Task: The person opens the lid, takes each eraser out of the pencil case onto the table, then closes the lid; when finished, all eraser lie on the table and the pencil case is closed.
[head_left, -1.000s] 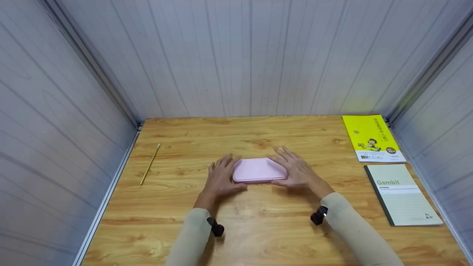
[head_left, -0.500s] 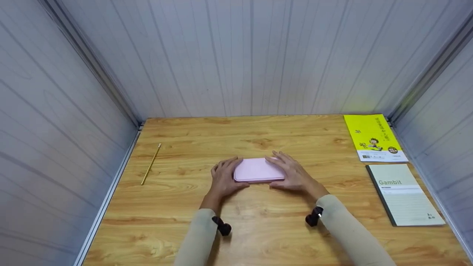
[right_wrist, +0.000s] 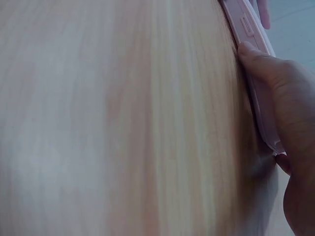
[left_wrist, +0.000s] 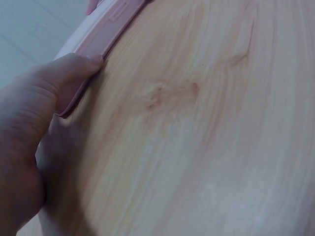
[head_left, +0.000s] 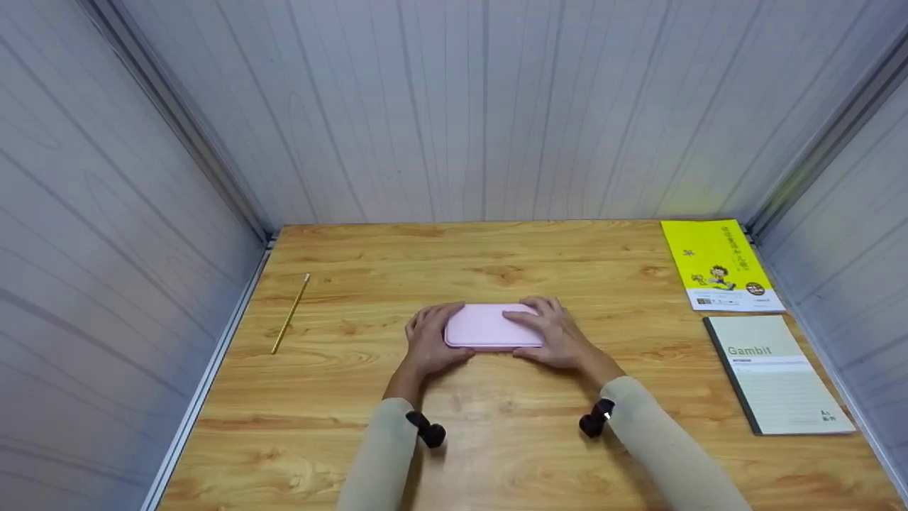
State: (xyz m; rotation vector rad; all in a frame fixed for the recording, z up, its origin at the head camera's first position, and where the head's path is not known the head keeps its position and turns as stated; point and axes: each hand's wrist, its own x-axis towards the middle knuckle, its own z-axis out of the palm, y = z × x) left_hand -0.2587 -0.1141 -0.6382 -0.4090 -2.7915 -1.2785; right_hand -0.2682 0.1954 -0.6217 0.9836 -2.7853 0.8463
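Observation:
A pink pencil case (head_left: 484, 328) with rounded corners lies closed across the middle of the table. My left hand (head_left: 429, 344) grips its left end, fingers over the far edge and thumb along the near side. At the opposite end my right hand (head_left: 564, 341) holds it likewise, with the index finger reaching onto the lid. In the left wrist view the left thumb (left_wrist: 78, 68) presses the front wall of the case. The right thumb (right_wrist: 256, 58) sits on that same wall in the right wrist view, close to a small raised latch (right_wrist: 247, 25).
A yellow pencil (head_left: 290, 314) lies on the wooden table (head_left: 489, 454) to the left. Over on the right are a yellow booklet (head_left: 716, 259) and, nearer, a pale Gambit notebook (head_left: 780, 383). White panel walls (head_left: 454, 113) enclose the table's back and sides.
My right hand has drawn inward, its raised fingers coming down onto the case. The left hand's fingers have also closed in around its end. The pencil, booklet and notebook stay put.

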